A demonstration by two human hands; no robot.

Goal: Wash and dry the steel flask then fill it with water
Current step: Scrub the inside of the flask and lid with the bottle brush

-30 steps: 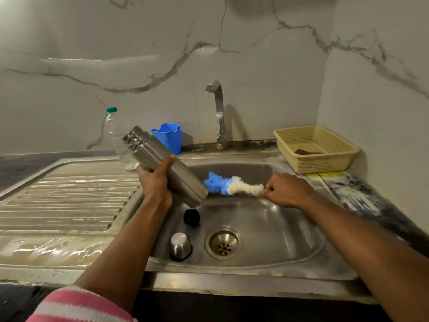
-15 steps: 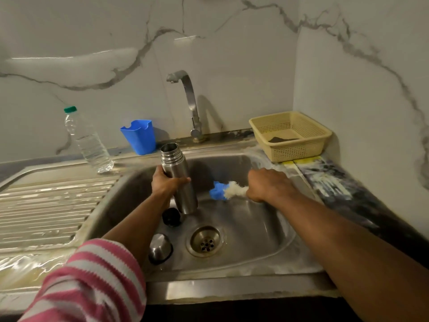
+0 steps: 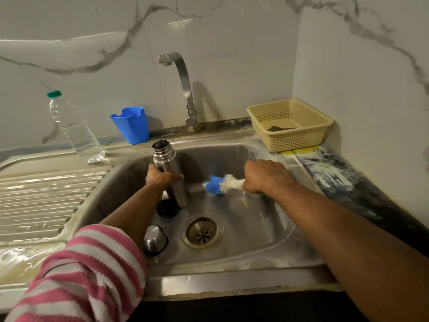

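Note:
The steel flask [image 3: 170,168] stands nearly upright in the sink basin [image 3: 243,219], its open mouth up. My left hand [image 3: 160,176] grips it round the middle. To its right my right hand [image 3: 264,176] holds a bottle brush [image 3: 222,183] with a blue tip and white bristles, pointing left towards the flask and a short gap from it. A black stopper [image 3: 168,209] lies at the flask's foot. The steel cup lid [image 3: 155,240] sits upside down on the basin floor near the drain [image 3: 202,233].
The tap [image 3: 183,89] rises behind the basin with no water running. A clear plastic bottle [image 3: 74,129] and a blue cup [image 3: 132,125] stand at the back left. A beige basket [image 3: 290,124] sits at the back right. The ribbed drainboard [image 3: 41,198] lies to the left.
The flask went from tilted over the basin's left edge to upright down in the basin. My right hand stayed in the basin with the brush, and my view shifted left.

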